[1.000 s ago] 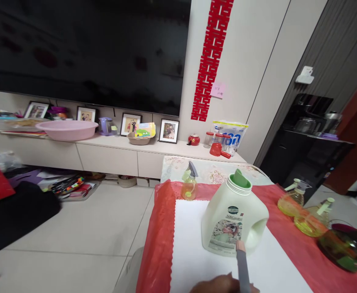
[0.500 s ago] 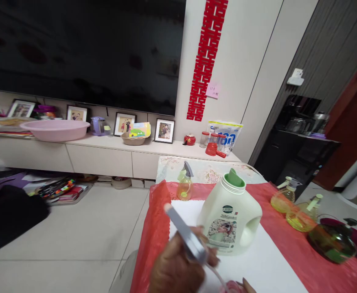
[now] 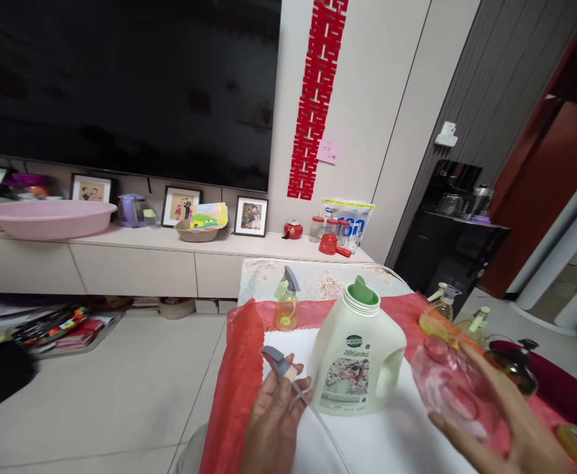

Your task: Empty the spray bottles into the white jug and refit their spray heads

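Observation:
My left hand (image 3: 274, 421) is closed on a grey spray-pump head (image 3: 277, 362) with a clear dip tube (image 3: 318, 411) trailing from it. It is just left of a white detergent jug (image 3: 356, 352) with an open green spout, standing on a white sheet (image 3: 397, 441). My right hand (image 3: 495, 421) is wrapped round a clear pink bottle (image 3: 453, 388), raised to the right of the jug.
A red cloth (image 3: 233, 388) covers the table under the white sheet. A small yellow spray bottle (image 3: 287, 308) stands behind the jug, more yellow (image 3: 441, 316) and dark green (image 3: 515, 365) bottles at right. A TV cabinet (image 3: 135, 263) with a pink basin (image 3: 46, 217) lies beyond.
My right hand has come into view holding the pink bottle. My left hand with the pump head has dropped and turned beside the jug. The camera has swung right.

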`<state>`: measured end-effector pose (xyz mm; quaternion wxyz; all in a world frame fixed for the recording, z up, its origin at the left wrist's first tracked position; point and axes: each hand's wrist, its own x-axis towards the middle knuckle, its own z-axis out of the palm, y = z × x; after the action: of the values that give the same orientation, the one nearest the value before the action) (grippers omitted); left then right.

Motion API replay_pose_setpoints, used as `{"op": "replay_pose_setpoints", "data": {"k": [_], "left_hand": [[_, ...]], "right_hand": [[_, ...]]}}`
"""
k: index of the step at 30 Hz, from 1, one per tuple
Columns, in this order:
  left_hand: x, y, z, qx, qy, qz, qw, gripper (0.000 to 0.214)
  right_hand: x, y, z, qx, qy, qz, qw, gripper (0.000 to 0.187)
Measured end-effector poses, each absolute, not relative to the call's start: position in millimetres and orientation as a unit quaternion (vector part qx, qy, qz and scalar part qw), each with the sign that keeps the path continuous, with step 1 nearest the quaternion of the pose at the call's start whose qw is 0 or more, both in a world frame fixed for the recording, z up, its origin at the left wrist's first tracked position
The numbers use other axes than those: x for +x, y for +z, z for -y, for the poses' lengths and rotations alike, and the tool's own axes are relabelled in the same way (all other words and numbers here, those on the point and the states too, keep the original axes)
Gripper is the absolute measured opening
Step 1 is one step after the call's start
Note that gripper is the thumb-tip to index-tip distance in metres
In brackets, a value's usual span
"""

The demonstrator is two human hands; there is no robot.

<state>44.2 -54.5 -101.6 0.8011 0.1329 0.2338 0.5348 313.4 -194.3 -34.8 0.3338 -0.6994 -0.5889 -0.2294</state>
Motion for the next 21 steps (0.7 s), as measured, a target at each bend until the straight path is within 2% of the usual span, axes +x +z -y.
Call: {"op": "replay_pose_setpoints", "data": {"k": [4,8,21], "left_hand": [[52,-130,54,0.149,0.478,-0.235,0.833,0.047],[53,-141,55,0.171,0.463,-0.245,0.834,0.051],[50,-140,55,0.171,0.444,-0.212,0.854,0.055]], "right_hand": [[318,31,158,-0.628,-0.315,0.649,0.290,0.065],[315,65,131,-0.566,-0.387,0.691,0.230,0.062],[321,90,103,-0.533,-0.473,0.696,0.090,0.053]]}}
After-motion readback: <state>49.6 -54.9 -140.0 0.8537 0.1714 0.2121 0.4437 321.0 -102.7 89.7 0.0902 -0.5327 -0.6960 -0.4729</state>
